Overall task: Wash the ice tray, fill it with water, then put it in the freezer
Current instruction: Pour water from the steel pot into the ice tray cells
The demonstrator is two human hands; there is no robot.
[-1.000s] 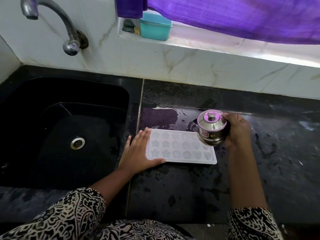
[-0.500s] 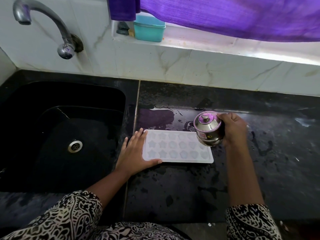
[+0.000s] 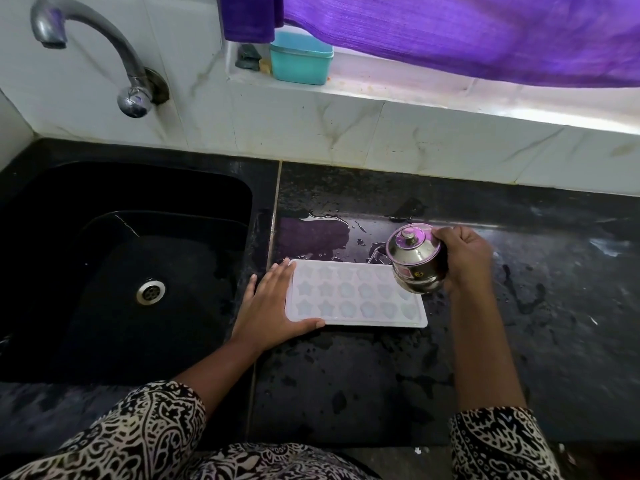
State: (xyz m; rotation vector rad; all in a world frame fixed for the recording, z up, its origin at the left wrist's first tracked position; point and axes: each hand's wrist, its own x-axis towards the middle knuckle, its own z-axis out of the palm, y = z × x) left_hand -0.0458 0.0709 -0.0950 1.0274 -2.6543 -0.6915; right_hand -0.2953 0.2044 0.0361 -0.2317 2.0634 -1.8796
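Observation:
A white ice tray point(image 3: 349, 299) with star and flower moulds lies flat on the wet black counter point(image 3: 346, 382), just right of the sink. My left hand point(image 3: 270, 310) rests flat against the tray's left end, fingers straight, thumb along its near edge. My right hand point(image 3: 464, 259) grips a small lidded steel pot point(image 3: 415, 259), tilted to the left over the tray's right end. A thin stream of water seems to run from the pot's spout at the tray's far edge.
A black sink point(image 3: 131, 265) with a steel drain point(image 3: 150, 292) lies to the left, under a curved steel tap point(image 3: 104, 53). A puddle point(image 3: 311, 233) sits behind the tray. On the window ledge stands a teal box point(image 3: 299, 60) below a purple curtain point(image 3: 450, 32).
The pot has tipped further to the left over the tray's right end. My left hand has stayed at the tray's left end.

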